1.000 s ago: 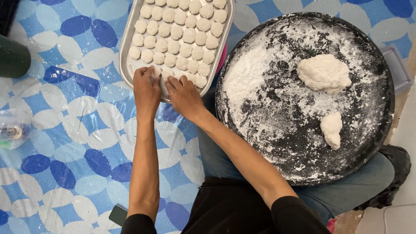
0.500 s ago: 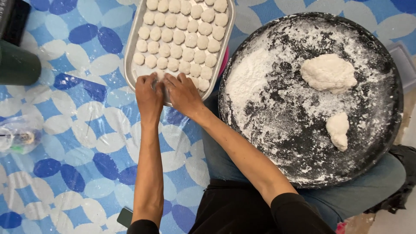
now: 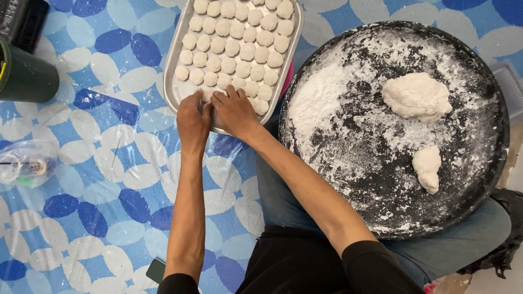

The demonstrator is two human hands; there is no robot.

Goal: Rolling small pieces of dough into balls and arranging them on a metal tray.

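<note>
Both hands are sitting right at the near edge of the metal tray (image 3: 175,65), side by side and almost touching. The left hand (image 3: 193,122) is curling its fingers down over the rim at the bare near corner, and the right hand (image 3: 235,111) is laying its fingers flat, lightly spread, just past the rim by the closest dough pieces. Can't really tell if anything's pinched between them, since the spot where they meet is hidden by the hands themselves.

The tray is lying on the blue and white patterned mat (image 3: 98,185), tilted a bit diagonally, and it's packed with rows of small round dough balls (image 3: 234,46), pale and floury, touching each other. Only the near left corner is showing bare metal.

Right beside the tray, to the right, a big round dark pan (image 3: 479,179) is resting over the person's lap, dusted all over with white flour (image 3: 321,103). A large lump of dough (image 3: 416,97) is sitting in its upper right part, and a smaller dough lump (image 3: 426,167) is lying below it, well apart from the tray.

Off to the far left a dark green cylindrical container (image 3: 27,76) is standing on the mat, with a black box-shaped thing (image 3: 24,22) just behind it at the corner. Lower down on the left edge, a crumpled clear plastic bag (image 3: 24,163) is lying flat. A dark phone (image 3: 156,269) is peeking out beside the left elbow.
</note>
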